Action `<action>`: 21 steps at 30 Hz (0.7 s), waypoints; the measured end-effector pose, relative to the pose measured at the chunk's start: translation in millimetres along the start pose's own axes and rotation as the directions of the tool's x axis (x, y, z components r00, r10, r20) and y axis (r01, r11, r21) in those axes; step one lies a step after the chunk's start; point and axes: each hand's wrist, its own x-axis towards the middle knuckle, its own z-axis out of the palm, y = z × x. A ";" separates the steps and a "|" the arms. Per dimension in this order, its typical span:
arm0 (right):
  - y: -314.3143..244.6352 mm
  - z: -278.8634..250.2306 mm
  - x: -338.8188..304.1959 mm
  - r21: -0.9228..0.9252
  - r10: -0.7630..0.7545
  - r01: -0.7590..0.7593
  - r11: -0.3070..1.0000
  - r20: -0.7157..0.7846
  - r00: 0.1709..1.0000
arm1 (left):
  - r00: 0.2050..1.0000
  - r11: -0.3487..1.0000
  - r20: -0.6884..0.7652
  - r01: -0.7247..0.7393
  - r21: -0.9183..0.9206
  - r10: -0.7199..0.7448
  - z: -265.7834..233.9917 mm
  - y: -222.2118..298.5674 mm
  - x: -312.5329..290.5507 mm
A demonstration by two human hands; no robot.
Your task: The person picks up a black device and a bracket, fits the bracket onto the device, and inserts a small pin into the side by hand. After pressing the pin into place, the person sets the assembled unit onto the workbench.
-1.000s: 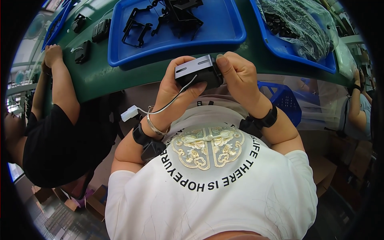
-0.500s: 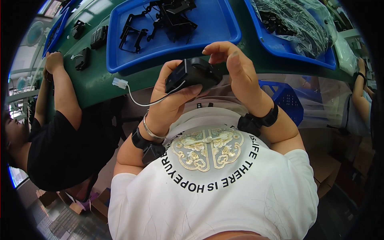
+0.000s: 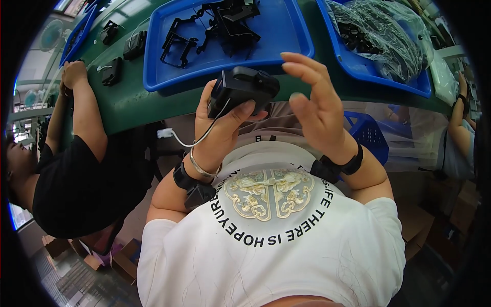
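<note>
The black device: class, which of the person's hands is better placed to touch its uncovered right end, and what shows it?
Probably the right hand: it looks empty, fingers spread, near that end of the black device. The left hand is holding the device.

Right hand (image 3: 322,105) off, black device (image 3: 245,87) turned
Its silver face has rolled away; the hand, earlier touching its end, now spreads clear; the white connector (image 3: 164,133), higher half a second ago, has dropped.
</note>
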 end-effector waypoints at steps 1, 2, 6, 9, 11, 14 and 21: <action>4.1 1.5 0.4 0.094 0.088 -0.081 0.992 -0.066 0.994 | 1.000 1.000 -0.001 0.000 0.001 0.000 -0.2 -0.4 -0.3; 7.1 2.8 0.4 0.193 0.180 -0.154 0.969 -0.123 0.976 | 1.000 1.000 0.009 0.016 0.006 -0.016 -1.0 -1.7 -0.4; 13.7 6.8 -1.3 0.097 0.092 -0.087 0.991 -0.043 0.995 | 0.998 0.998 0.028 0.055 0.025 -0.056 -0.9 -5.3 -1.7; 13.4 7.6 -1.3 0.153 0.164 -0.154 0.976 -0.053 0.985 | 0.997 0.997 0.032 0.069 0.043 -0.070 -0.7 -7.0 -3.2; 13.8 8.4 -1.1 0.180 0.201 -0.189 0.965 -0.055 0.978 | 0.997 0.992 0.026 0.064 0.109 -0.067 -3.3 -8.1 -2.9; 18.2 8.0 1.8 0.260 0.337 -0.318 0.912 -0.030 0.941 | 0.998 0.986 0.022 0.049 0.162 -0.053 -3.7 -8.9 -1.1; 17.7 4.0 9.1 0.139 0.186 -0.178 0.974 -0.047 0.981 | 0.995 0.980 -0.033 0.096 0.172 -0.091 3.6 2.2 2.6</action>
